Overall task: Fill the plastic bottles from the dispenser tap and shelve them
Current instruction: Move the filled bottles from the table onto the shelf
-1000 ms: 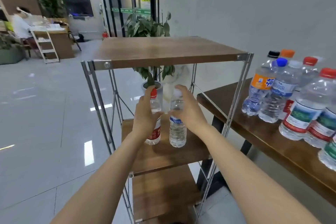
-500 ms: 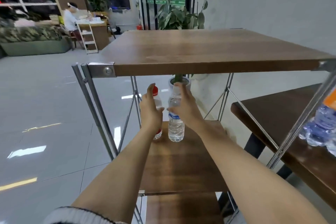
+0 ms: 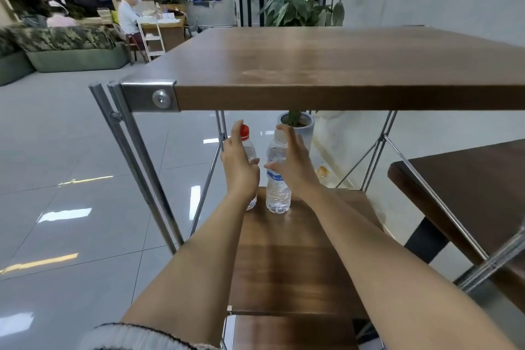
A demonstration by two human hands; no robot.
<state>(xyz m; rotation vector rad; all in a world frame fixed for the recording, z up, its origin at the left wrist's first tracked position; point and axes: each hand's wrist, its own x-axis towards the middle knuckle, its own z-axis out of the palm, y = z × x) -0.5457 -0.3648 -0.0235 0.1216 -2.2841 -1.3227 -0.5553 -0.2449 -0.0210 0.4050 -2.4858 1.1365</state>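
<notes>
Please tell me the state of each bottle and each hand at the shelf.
Red-capped bottle: upright on the middle shelf, cap on.
Blue-label bottle: upright beside it, cap on.
Left hand: fingers straight, against the red-capped bottle.
Right hand: fingers straight and spread, by the blue-label bottle.

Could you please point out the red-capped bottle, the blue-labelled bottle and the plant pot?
red-capped bottle (image 3: 245, 132): head view, its red cap.
blue-labelled bottle (image 3: 278, 196): head view, lower body.
plant pot (image 3: 308, 125): head view, outer wall.
</notes>
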